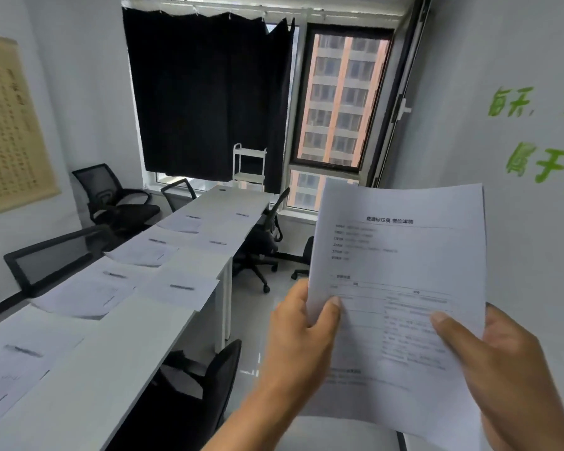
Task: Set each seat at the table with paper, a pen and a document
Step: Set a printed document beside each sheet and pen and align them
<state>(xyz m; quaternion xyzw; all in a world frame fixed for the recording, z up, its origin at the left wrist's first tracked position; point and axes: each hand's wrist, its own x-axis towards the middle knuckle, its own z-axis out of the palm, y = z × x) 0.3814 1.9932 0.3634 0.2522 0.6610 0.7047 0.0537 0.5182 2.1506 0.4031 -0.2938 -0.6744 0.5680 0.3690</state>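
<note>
I hold a stack of printed documents up in front of me at the right. My left hand pinches its left edge with the thumb on the front. My right hand grips the lower right corner, thumb on the page. A long white table runs away at the left. Several places on it have white paper with a dark pen laid on top. Places along the far side also carry a printed sheet.
Black office chairs stand around the table: one close at the near side, others further along and at the left wall. A white cart stands by the dark curtain and window. A wall is close on my right.
</note>
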